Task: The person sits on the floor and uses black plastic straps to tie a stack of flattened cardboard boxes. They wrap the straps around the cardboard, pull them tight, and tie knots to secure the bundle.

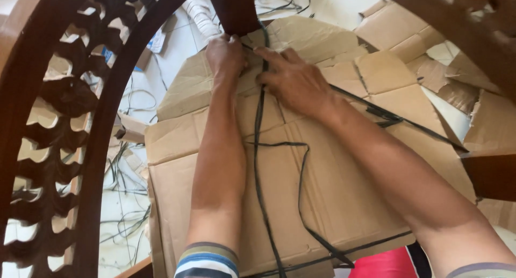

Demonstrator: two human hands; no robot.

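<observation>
Cardboard (pixel 333 192) is covering most of the view, brown flattened sheets wrapping what seems to be a large piece of furniture; dark carved wood (pixel 59 127) with pierced openwork is arching across the left and top, and another dark wooden piece (pixel 492 176) is showing at the right edge; beyond it pale floor (pixel 129 224) is lying strewn with loose thin strands. Black plastic strapping (pixel 259 149) is running up the middle of the cardboard towards a dark wooden post (pixel 234 9), with a second length looping away to the lower right and a third crossing diagonally to the right.

Both arms are reaching forward to the point where the strapping is meeting the post. The left hand (pixel 226 55) is curling closed just under the post, apparently pinching the strap, though its fingertips are hidden; the right hand (pixel 293 79) is lying flatter beside it, fingers bent over the strap and pressing it to the cardboard.

As a judgement: the thin strap could be slipping through the fingers if tension is pulled unevenly; the slack loop could be snagging or twisting; the torn cardboard edges near the right could be tearing further under a tightening band.
</observation>
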